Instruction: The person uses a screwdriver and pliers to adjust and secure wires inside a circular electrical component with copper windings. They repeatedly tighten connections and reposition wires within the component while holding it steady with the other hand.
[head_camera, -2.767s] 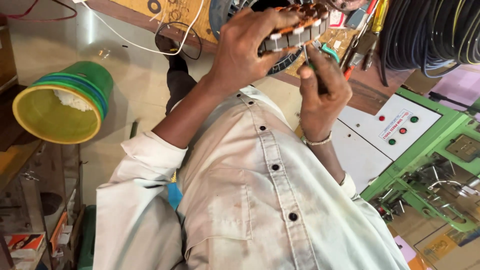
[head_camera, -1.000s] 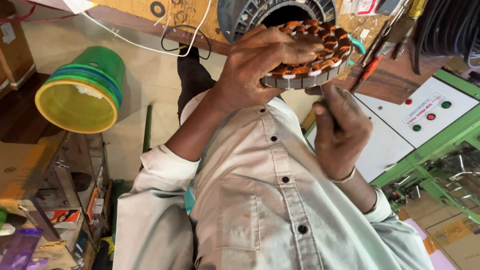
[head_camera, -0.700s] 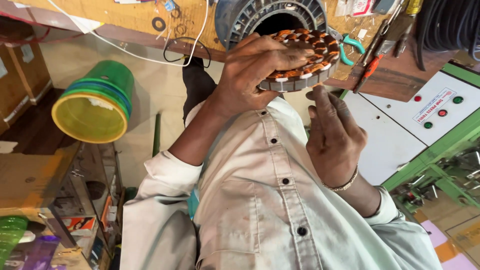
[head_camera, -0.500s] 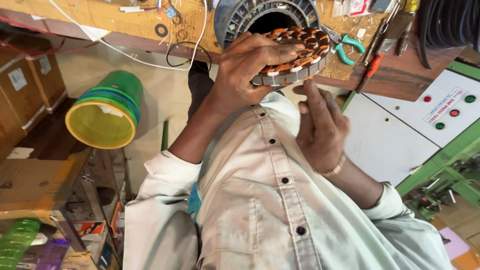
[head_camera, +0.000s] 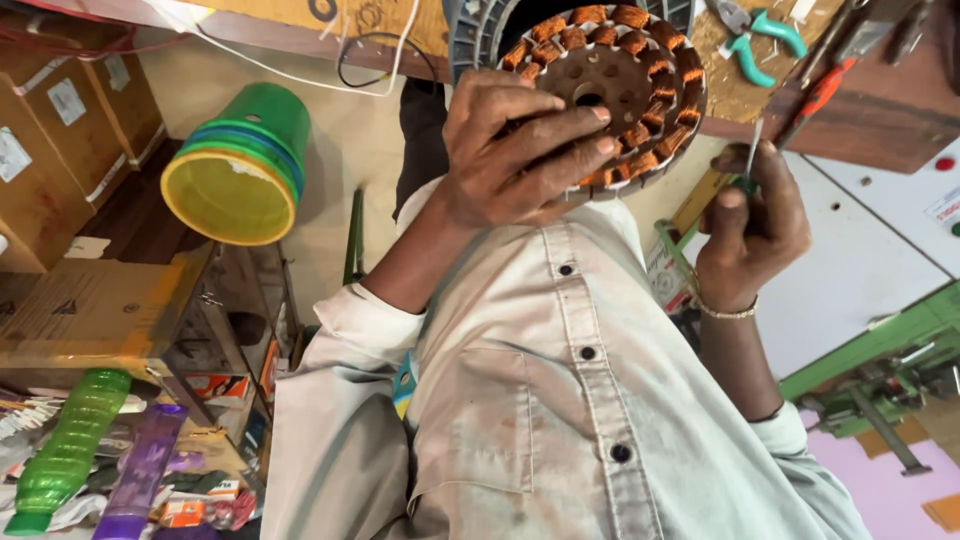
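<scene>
Workshop counter (head_camera: 860, 120) far: one teal-handled pliers (head_camera: 752, 32). Left hand (head_camera: 520, 150), grip closed on one copper-wound stator (head_camera: 610, 85); right hand (head_camera: 750, 235) clasps one thin tool (head_camera: 752, 160).

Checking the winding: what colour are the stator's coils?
Copper-orange coils, on the stator in the left hand; head view.
</scene>
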